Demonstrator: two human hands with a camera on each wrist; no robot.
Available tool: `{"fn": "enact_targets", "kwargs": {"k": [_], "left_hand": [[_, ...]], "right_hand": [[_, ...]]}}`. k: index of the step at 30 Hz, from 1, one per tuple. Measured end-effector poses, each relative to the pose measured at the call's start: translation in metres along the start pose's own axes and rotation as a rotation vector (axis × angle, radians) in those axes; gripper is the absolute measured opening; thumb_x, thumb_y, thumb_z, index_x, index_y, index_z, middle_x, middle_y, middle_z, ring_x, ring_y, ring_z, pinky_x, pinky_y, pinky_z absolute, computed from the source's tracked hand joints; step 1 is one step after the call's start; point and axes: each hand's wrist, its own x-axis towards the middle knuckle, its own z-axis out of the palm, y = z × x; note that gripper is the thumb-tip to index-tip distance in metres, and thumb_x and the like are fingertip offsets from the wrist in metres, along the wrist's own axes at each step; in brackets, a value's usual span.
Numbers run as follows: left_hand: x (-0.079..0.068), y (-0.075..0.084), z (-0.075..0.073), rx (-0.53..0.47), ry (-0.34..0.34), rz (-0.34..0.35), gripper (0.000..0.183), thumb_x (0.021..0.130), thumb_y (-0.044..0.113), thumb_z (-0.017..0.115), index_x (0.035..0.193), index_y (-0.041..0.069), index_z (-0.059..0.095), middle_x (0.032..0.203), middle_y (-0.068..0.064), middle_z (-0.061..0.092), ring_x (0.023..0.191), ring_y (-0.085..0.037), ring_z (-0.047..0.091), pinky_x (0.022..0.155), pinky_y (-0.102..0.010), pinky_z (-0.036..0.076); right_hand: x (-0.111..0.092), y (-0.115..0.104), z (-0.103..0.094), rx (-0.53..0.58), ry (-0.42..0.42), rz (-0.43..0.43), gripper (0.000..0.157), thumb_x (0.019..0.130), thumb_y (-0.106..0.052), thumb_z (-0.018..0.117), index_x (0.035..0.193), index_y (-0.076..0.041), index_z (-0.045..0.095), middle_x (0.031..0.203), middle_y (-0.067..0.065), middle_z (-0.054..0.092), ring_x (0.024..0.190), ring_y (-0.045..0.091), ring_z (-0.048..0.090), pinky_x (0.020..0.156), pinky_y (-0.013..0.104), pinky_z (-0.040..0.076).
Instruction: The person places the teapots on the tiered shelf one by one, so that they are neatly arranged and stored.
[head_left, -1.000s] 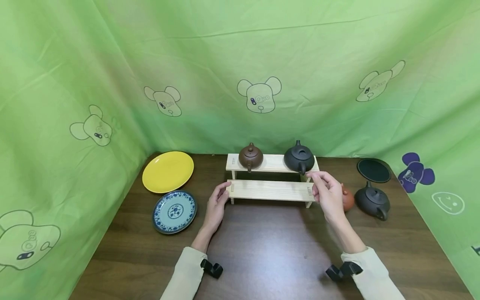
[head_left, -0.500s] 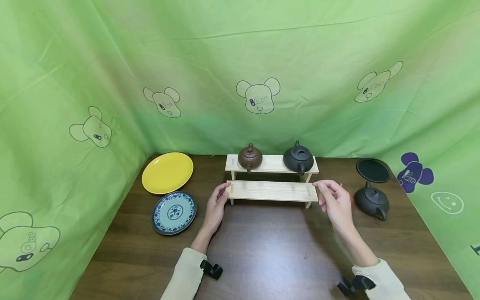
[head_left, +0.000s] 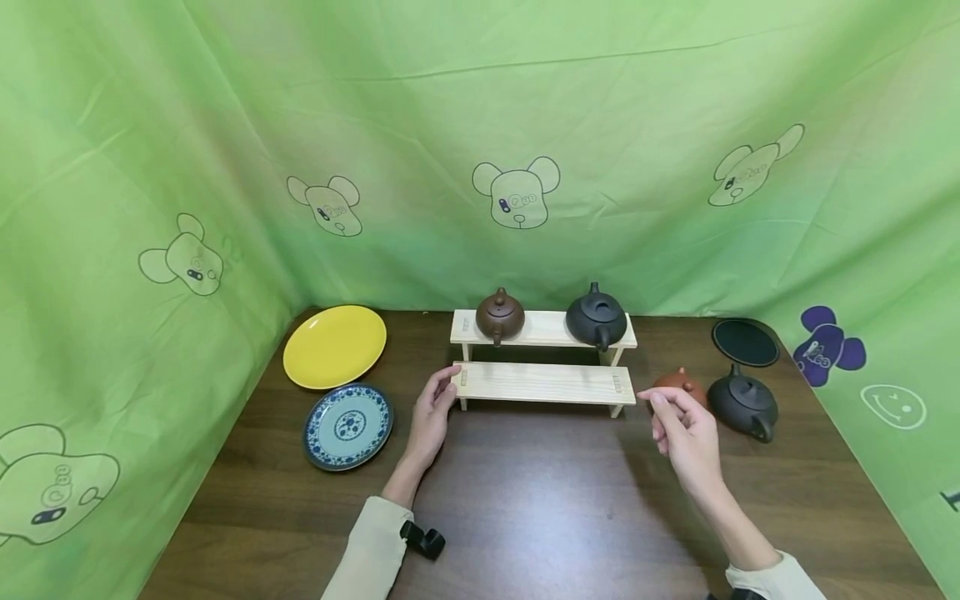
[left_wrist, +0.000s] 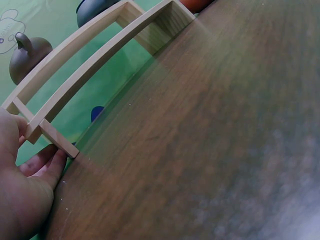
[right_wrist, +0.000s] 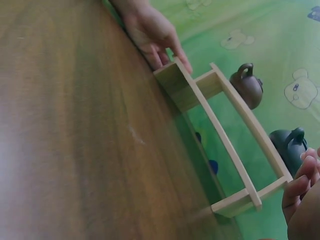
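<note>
A two-tier pale wooden display stand stands mid-table. My left hand holds the left end of its lower tier; in the left wrist view its fingers lie around the board end and leg. On the upper tier sit a brown teapot at left and a black teapot at right. My right hand is off the stand's right end, fingers loosely bent, holding nothing. Just beyond it is a reddish clay teapot, partly hidden by the hand. Beside that is another black teapot.
To the left lie a yellow plate and a blue-patterned plate, whose edges meet in the head view. A round black dish lies at the back right. Green cloth hangs behind and at both sides.
My right hand has left the stand's right end and moved right and toward me, uncovering the reddish teapot. The left hand has stayed at the stand's left end.
</note>
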Motion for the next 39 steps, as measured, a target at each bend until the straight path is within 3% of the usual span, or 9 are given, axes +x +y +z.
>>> {"fn": "enact_targets", "kwargs": {"k": [6,10,13,19,22,26,31,34,39], "left_hand": [[0.005,-0.013,-0.003,-0.014,-0.018,-0.037,0.040,0.116,0.040,0.060,0.151,0.021,0.066,0.163,-0.007,0.058,0.151,-0.030,0.051,0.111,-0.027,0.052],[0.004,-0.013,-0.003,-0.015,-0.019,-0.034,0.036,0.117,0.032,0.059,0.150,0.022,0.066,0.162,-0.005,0.058,0.149,-0.027,0.053,0.110,-0.026,0.052],[0.001,-0.003,-0.001,-0.016,-0.004,-0.032,0.032,0.117,0.027,0.059,0.148,0.022,0.068,0.160,-0.002,0.060,0.147,-0.020,0.054,0.109,-0.024,0.052],[-0.009,0.037,0.007,0.012,0.007,0.014,0.035,0.118,0.018,0.054,0.149,0.004,0.064,0.160,-0.019,0.058,0.146,-0.029,0.055,0.110,-0.031,0.053],[-0.012,0.046,0.008,0.013,0.008,-0.001,0.036,0.118,0.016,0.053,0.149,0.002,0.063,0.161,-0.020,0.057,0.146,-0.029,0.055,0.110,-0.030,0.052],[-0.009,0.037,0.006,0.002,0.003,0.037,0.036,0.118,0.019,0.054,0.149,0.004,0.064,0.159,-0.020,0.059,0.141,-0.026,0.057,0.108,-0.030,0.054],[-0.001,0.008,0.000,-0.012,-0.007,0.017,0.033,0.118,0.027,0.058,0.148,0.019,0.068,0.158,-0.007,0.061,0.140,-0.019,0.058,0.107,-0.026,0.054],[0.001,-0.002,-0.001,0.009,0.000,0.009,0.033,0.117,0.025,0.058,0.148,0.020,0.068,0.159,-0.006,0.060,0.142,-0.020,0.058,0.107,-0.025,0.054],[-0.004,0.014,0.003,0.003,0.002,0.046,0.037,0.117,0.028,0.057,0.149,0.011,0.066,0.160,-0.017,0.059,0.146,-0.029,0.056,0.109,-0.033,0.054]], "right_hand": [[-0.009,0.003,-0.009,0.033,0.015,-0.020,0.021,0.114,-0.004,0.059,0.108,0.009,0.074,0.060,0.000,0.053,0.045,0.006,0.045,0.038,0.032,0.031],[-0.014,0.005,-0.015,0.063,0.027,-0.026,0.021,0.114,-0.002,0.058,0.107,0.010,0.073,0.060,0.000,0.052,0.045,0.008,0.044,0.040,0.037,0.027],[-0.018,0.008,-0.019,0.094,0.034,-0.010,0.021,0.114,-0.002,0.058,0.105,0.008,0.074,0.061,0.000,0.052,0.046,0.009,0.043,0.042,0.040,0.024],[-0.026,0.014,-0.029,0.101,0.047,0.033,0.022,0.114,-0.002,0.058,0.104,0.005,0.075,0.061,-0.001,0.053,0.046,0.009,0.042,0.044,0.043,0.020],[-0.028,0.016,-0.036,0.073,0.060,0.059,0.022,0.114,-0.004,0.058,0.104,0.002,0.076,0.062,-0.002,0.054,0.046,0.006,0.045,0.042,0.040,0.023],[-0.031,0.020,-0.045,0.048,0.076,0.095,0.022,0.114,-0.007,0.060,0.103,-0.006,0.079,0.062,-0.004,0.056,0.048,0.003,0.049,0.039,0.031,0.032],[-0.033,0.025,-0.055,0.030,0.089,0.127,0.020,0.113,-0.008,0.063,0.103,-0.010,0.080,0.063,-0.004,0.057,0.048,0.004,0.049,0.039,0.026,0.035],[-0.033,0.027,-0.059,-0.001,0.104,0.163,0.017,0.112,-0.009,0.065,0.103,-0.012,0.078,0.063,-0.005,0.058,0.049,0.005,0.050,0.040,0.023,0.038],[-0.031,0.029,-0.064,-0.013,0.090,0.267,0.016,0.114,-0.015,0.064,0.104,-0.021,0.076,0.064,-0.005,0.059,0.050,0.005,0.051,0.043,0.020,0.042]]}}
